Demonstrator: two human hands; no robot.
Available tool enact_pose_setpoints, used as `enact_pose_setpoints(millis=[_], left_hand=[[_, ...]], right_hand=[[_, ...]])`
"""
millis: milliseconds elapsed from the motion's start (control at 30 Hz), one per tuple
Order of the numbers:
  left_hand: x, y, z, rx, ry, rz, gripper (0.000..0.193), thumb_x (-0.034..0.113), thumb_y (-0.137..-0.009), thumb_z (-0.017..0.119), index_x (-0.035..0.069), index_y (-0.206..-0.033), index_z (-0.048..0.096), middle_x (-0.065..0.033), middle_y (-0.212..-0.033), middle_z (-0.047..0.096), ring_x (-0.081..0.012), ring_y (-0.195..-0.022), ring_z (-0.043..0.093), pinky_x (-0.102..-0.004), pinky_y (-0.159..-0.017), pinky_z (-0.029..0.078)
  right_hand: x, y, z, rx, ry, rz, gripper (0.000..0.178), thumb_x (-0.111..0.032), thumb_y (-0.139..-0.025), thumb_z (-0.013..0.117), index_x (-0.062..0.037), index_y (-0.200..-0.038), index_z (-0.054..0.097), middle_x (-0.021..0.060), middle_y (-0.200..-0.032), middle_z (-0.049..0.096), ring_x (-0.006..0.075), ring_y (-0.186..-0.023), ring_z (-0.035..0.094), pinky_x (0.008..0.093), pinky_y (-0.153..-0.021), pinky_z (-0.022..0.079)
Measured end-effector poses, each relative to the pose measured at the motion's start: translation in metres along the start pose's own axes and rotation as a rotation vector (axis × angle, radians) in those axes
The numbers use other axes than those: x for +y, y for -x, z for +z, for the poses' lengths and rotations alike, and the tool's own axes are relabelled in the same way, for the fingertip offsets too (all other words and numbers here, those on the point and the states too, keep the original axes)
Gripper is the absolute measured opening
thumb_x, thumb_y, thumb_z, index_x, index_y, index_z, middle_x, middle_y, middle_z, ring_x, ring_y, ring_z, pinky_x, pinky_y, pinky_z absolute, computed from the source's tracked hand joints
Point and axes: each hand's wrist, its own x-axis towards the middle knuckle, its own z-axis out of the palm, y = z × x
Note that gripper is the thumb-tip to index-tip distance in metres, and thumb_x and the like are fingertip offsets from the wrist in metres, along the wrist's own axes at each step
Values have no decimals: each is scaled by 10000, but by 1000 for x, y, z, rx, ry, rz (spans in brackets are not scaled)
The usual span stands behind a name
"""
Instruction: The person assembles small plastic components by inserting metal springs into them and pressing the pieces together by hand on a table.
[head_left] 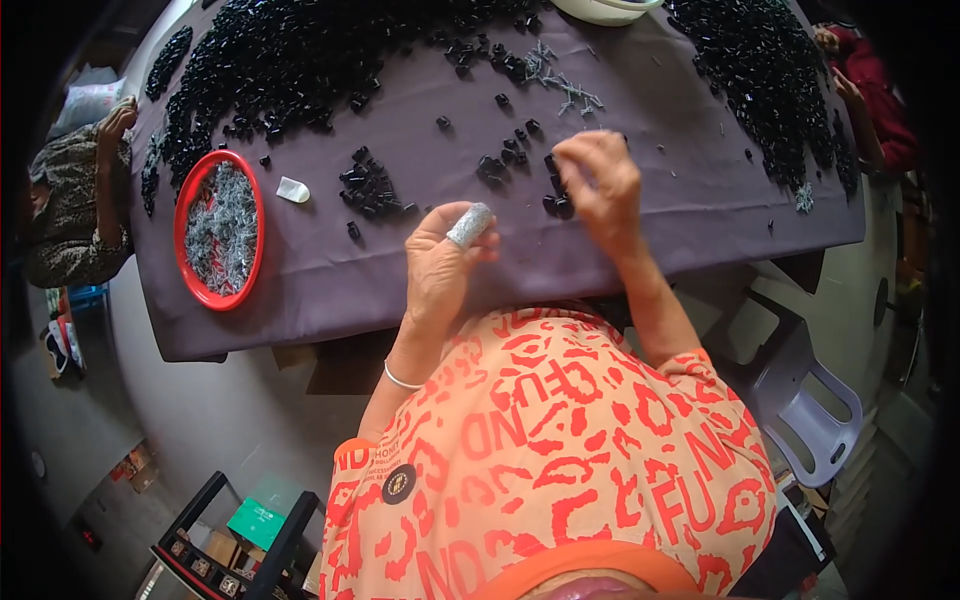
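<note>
My left hand (437,265) is at the table's near edge, its fingers bent together. A silvery wrap or sleeve (469,226) covers one finger. Anything pinched there is too small or hidden to make out. Slightly blurred, my right hand (608,190) hovers over the cloth to the right with fingers curled. Whatever may be in it cannot be seen. Just left of that hand lie several small shiny black plastic pieces (557,205). A loose cluster of black pieces (370,186) sits beyond my left hand. Thin grey pins or screws (222,235) fill a red oval basket (258,262).
Large heaps of black pieces (265,65) (765,85) cover the far table. Loose grey pins (565,85) lie mid-table, near a pale basin (608,10). A white cap-like piece (293,190) rests by the basket. Co-workers' arms (112,150) (855,105) reach in from both sides. A plastic chair (815,410) stands right.
</note>
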Motion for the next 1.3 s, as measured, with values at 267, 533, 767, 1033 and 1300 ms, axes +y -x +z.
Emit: enact_pose_setpoints(millis=[267, 533, 767, 1033, 1300], left_hand=[[7, 3, 5, 0, -115, -71, 168, 64, -872, 613, 0, -1027, 617, -83, -932, 653, -137, -788, 641, -236, -632, 546], [-8, -1, -7, -2, -61, -6, 172, 47, -869, 604, -3, -1033, 619, -70, -920, 645, -127, -775, 628, -243, -637, 534], [-9, -8, -2, -35, 193, 14, 174, 44, -881, 588, -7, -1046, 608, -88, -924, 644, -145, -784, 633, -253, -646, 538], [-8, -1, 4, -76, 184, 142, 186, 34, -873, 599, -22, -1051, 602, -99, -940, 644, -160, -795, 634, -267, -667, 537], [-10, 8, 6, -45, 42, 231, 176, 31, -864, 612, -32, -1028, 617, -91, -933, 643, -156, -807, 628, -268, -675, 530]], right_hand=[[59, -46, -12, -249, 455, -158, 105, -91, -749, 667, -119, -846, 640, 3, -828, 564, 211, -822, 542, 337, -700, 428], [69, -63, -4, -459, 657, -337, 83, -123, -780, 611, -136, -852, 572, 14, -863, 544, 201, -841, 530, 330, -702, 415], [18, -38, -11, -332, -17, -12, 142, 66, -836, 542, -5, -954, 577, 41, -815, 586, 118, -734, 567, 224, -674, 454], [-33, 6, 7, -379, -477, 292, 133, 53, -841, 589, 36, -972, 601, 60, -917, 626, 108, -852, 607, 226, -772, 493], [-52, 16, 14, -288, -215, 100, 130, 55, -792, 628, 14, -915, 616, 80, -852, 636, 145, -763, 622, 249, -676, 507]])
